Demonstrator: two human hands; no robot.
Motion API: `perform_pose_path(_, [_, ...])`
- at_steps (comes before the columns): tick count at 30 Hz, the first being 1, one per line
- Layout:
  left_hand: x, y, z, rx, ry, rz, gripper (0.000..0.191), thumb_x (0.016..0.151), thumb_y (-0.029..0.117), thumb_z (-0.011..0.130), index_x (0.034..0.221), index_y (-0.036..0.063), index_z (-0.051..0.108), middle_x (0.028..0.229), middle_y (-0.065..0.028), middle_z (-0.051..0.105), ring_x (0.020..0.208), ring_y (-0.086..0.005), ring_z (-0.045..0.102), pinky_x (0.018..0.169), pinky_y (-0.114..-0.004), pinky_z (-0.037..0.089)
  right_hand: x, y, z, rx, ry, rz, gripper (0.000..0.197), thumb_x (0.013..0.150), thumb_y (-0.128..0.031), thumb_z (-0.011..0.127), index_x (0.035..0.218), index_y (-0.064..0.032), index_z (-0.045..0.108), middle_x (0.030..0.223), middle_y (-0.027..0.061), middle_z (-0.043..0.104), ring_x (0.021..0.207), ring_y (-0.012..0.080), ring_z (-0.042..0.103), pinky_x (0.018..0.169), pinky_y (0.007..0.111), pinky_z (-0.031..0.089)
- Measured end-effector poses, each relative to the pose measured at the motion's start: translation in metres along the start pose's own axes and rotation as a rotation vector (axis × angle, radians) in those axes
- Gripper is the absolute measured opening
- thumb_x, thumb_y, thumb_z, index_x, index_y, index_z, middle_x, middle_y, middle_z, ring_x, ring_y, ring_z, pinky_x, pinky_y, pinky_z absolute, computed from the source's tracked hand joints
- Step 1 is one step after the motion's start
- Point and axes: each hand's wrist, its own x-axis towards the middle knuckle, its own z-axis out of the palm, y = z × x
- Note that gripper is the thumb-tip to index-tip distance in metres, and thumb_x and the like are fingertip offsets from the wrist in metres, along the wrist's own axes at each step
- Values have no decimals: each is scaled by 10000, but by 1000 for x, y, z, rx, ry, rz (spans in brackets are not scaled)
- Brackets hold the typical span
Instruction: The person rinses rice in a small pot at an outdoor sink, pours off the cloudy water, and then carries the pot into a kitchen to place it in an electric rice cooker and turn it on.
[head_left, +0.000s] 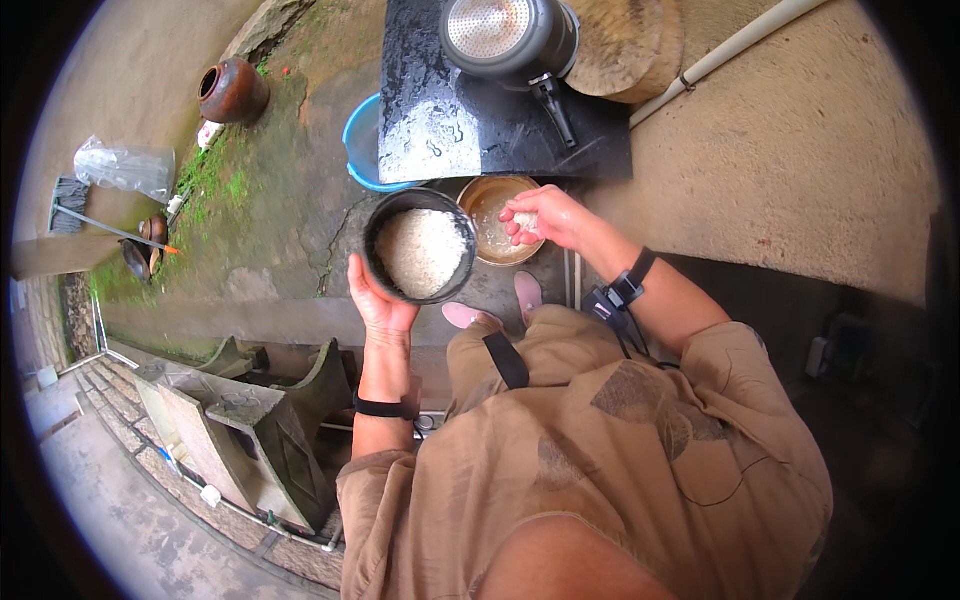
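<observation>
My left hand (381, 300) grips the rim and side of a dark round pot (373, 274), which holds a heap of wet white grains that look like rice (421, 251). My right hand (541, 217) is curled, palm up, around a small clump of the same white grains (525, 221). It is over the right side of a tan basin (491, 257) with cloudy liquid in it. The pot is beside the basin on the left and overlaps its edge in view.
A wet black slab (510, 142) bears an upturned pressure cooker (517, 45) and a round wooden block (626, 45). Partly under the slab is a blue basin (358, 142). Concrete supports (255, 420) stand at lower left, a brown clay jar (244, 91) at upper left.
</observation>
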Motion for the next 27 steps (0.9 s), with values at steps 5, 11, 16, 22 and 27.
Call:
perform_pose_path(5, [-22, -10, -8, 10, -81, -72, 702, 893, 607, 484, 1415, 137, 485, 1351, -192, 572, 1058, -476, 610, 464, -443, 498, -14, -14, 12, -213, 162, -127, 238, 963, -198, 600, 915, 20, 683, 754, 66, 651, 604, 123, 627, 515, 223, 523])
perform_pose_path(11, [-39, -21, -24, -46, 162, -32, 782, 847, 712, 414, 1397, 164, 512, 1358, -138, 578, 1126, -472, 579, 590, -546, 512, -28, -27, 18, -400, 160, -208, 226, 966, -205, 582, 952, -5, 686, 801, 44, 669, 668, 88, 617, 599, 202, 511])
perform_pose_path(16, [-53, -34, -40, -103, 282, -55, 735, 865, 711, 373, 1389, 220, 529, 1397, -60, 563, 1216, -384, 555, 695, -636, 477, -36, -37, 26, -380, 191, -267, 239, 966, -215, 590, 942, 0, 691, 789, 41, 661, 641, 91, 612, 574, 201, 501])
perform_pose_path(22, [-53, -49, -65, -156, 142, -128, 812, 865, 782, 345, 1436, 217, 463, 1435, -104, 523, 1260, -410, 517, 786, -674, 453, -75, -68, 82, -268, 159, -525, 233, 988, -181, 578, 962, 21, 692, 828, 47, 673, 718, 99, 627, 657, 216, 508])
perform_pose_path(27, [-39, -63, -33, -211, 121, -133, 735, 919, 683, 382, 1422, 158, 496, 1455, -122, 505, 1297, -386, 497, 1011, -626, 420, -77, -27, 139, -703, -116, -1053, 182, 908, -110, 604, 1052, -41, 689, 1050, 70, 674, 921, 214, 638, 789, 330, 491])
